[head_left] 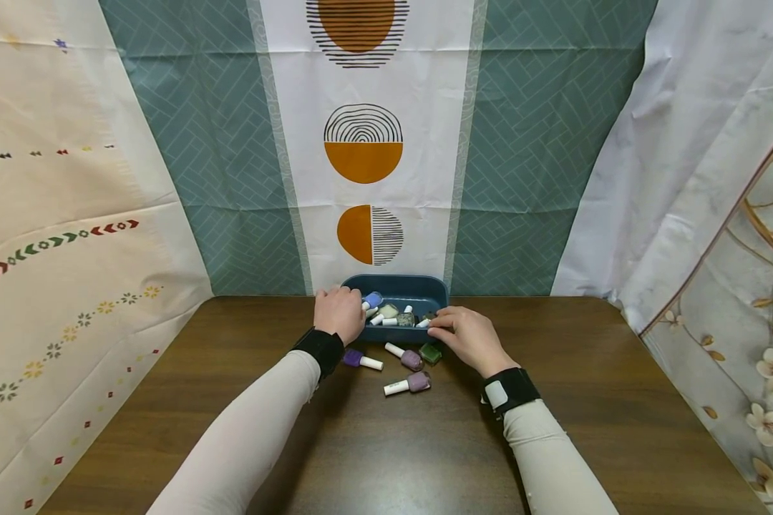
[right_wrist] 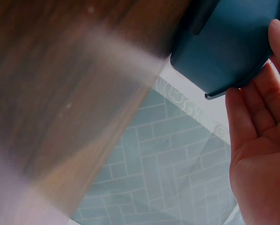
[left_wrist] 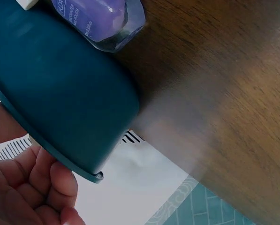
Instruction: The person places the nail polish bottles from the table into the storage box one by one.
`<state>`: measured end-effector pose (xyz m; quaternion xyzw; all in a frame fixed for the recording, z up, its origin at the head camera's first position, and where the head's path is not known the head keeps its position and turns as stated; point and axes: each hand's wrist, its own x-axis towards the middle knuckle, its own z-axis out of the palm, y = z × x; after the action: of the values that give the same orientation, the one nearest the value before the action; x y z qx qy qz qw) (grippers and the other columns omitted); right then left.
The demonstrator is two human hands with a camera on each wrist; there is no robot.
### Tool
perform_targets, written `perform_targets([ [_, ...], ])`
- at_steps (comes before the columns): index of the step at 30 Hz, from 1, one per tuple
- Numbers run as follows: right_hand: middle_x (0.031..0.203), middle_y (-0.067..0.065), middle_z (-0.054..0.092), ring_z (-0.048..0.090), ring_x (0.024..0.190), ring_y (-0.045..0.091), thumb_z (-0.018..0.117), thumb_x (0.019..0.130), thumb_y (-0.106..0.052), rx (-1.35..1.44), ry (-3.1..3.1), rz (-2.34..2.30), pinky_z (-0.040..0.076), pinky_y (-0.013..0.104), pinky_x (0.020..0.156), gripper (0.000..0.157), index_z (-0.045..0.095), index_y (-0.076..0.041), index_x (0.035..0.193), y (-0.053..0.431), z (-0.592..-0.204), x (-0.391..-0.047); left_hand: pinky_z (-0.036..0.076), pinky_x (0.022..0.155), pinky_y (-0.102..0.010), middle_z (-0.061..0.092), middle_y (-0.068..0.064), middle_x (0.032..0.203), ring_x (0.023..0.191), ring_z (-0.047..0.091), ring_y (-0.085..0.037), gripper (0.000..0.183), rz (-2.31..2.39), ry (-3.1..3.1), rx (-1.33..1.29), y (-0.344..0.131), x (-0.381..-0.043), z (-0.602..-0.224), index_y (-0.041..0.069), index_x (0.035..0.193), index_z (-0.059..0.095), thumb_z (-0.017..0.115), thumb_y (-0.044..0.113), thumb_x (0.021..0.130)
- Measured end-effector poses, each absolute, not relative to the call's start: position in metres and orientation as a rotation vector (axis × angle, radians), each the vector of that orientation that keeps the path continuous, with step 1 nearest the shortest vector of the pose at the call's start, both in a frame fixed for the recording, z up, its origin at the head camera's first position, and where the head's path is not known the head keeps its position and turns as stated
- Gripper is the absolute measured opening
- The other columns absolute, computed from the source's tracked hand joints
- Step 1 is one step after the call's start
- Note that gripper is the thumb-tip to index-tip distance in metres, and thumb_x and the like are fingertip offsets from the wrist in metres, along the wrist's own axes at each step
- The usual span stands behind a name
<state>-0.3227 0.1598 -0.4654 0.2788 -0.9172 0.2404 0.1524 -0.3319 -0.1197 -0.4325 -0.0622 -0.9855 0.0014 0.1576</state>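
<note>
A dark teal plastic bin stands at the back of the table, holding several nail polish bottles with white caps, among them a blue one and a glittery one. My left hand grips its left rim, thumb outside and fingers curled over the edge; the left wrist view shows this grip on the bin wall. At the right end, my right hand pinches the rim, with the thumb on the outer wall and fingers over the lip.
In front of the bin lie a purple nail polish bottle, two mauve ones and a dark green bottle on the wooden table. A patterned curtain hangs right behind the bin.
</note>
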Motion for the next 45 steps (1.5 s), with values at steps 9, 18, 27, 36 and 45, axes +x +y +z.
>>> perform_targets([
  [9, 0.124, 0.010, 0.079, 0.073, 0.120, 0.032, 0.084, 0.100, -0.026, 0.803, -2.631, 0.679, 0.057, 0.055, 0.104, 0.021, 0.088, -0.012, 0.115, 0.160, -0.466, -0.324, 0.039, 0.086, -0.050, 0.070, -0.013, 0.094, 0.092, 0.064, -0.034, 0.018, -0.021, -2.885, -0.118, -0.116, -0.334, -0.429, 0.003, 0.099, 0.075, 0.075, 0.020, 0.105],
  [18, 0.123, 0.009, 0.079, 0.073, 0.119, 0.031, 0.084, 0.100, -0.026, 0.808, -2.626, 0.673, 0.058, 0.054, 0.103, 0.021, 0.088, -0.011, 0.115, 0.161, -0.466, -0.324, 0.034, 0.086, -0.049, 0.067, -0.010, 0.089, 0.088, 0.062, -0.033, 0.021, -0.023, -2.917, -0.099, -0.113, -0.337, -0.427, 0.006, 0.090, 0.072, 0.075, 0.021, 0.105],
  [27, 0.123, 0.009, 0.079, 0.073, 0.118, 0.031, 0.084, 0.101, -0.026, 0.814, -2.624, 0.673, 0.058, 0.054, 0.102, 0.021, 0.088, -0.011, 0.115, 0.161, -0.466, -0.324, 0.033, 0.086, -0.050, 0.064, -0.008, 0.080, 0.086, 0.062, -0.033, 0.028, -0.015, -2.941, -0.087, -0.114, -0.340, -0.427, 0.011, 0.079, 0.072, 0.076, 0.022, 0.105],
  [36, 0.124, 0.009, 0.079, 0.073, 0.119, 0.031, 0.084, 0.101, -0.026, 0.808, -2.637, 0.669, 0.057, 0.054, 0.104, 0.021, 0.088, -0.012, 0.115, 0.160, -0.465, -0.324, 0.040, 0.092, -0.053, 0.073, -0.015, 0.105, 0.105, 0.066, -0.037, 0.026, -0.023, -2.846, -0.119, -0.117, -0.330, -0.429, 0.004, 0.114, 0.078, 0.080, 0.028, 0.104],
  [45, 0.122, 0.009, 0.079, 0.073, 0.119, 0.032, 0.084, 0.101, -0.025, 0.812, -2.626, 0.667, 0.057, 0.055, 0.103, 0.019, 0.088, -0.011, 0.114, 0.160, -0.465, -0.324, 0.043, 0.090, -0.053, 0.073, -0.016, 0.110, 0.109, 0.066, -0.038, 0.029, 0.000, -2.760, -0.171, -0.120, -0.329, -0.435, 0.004, 0.120, 0.079, 0.080, 0.028, 0.103],
])
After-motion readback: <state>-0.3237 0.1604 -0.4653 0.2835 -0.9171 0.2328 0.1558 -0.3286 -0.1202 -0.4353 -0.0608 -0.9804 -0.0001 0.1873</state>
